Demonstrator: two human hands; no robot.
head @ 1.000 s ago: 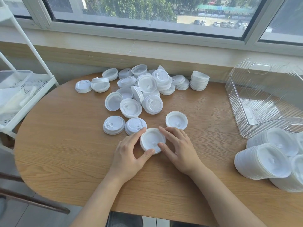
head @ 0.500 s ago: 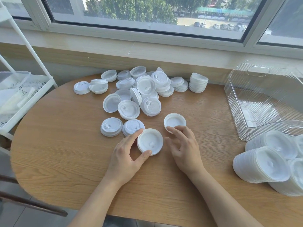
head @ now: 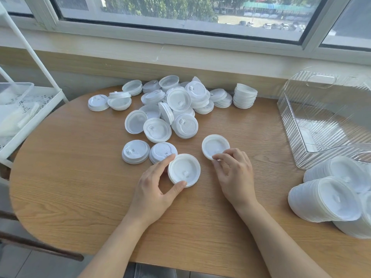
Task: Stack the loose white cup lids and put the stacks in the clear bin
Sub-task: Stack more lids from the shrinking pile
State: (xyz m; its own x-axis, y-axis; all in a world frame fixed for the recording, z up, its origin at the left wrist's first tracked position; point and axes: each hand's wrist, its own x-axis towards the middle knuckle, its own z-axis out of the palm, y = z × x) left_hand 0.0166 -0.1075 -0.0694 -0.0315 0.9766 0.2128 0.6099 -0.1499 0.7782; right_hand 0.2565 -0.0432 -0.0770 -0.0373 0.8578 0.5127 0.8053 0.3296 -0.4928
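We see the left hand (head: 154, 189) gripping a short stack of lids (head: 184, 170) between thumb and forefinger at the frame's centre, while the right hand (head: 233, 173) pinches the near rim of a single upturned lid (head: 215, 145). Loose lids (head: 170, 109) crowd the surface (head: 70, 177) above; the clear bin (head: 321, 117) sits at right, finished stacks (head: 329, 199) lying below it.

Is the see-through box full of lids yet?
Not full. Through the clear bin's ribbed walls only its bottom and the wooden table show, no lid stacks. The long lid stacks lie outside it.
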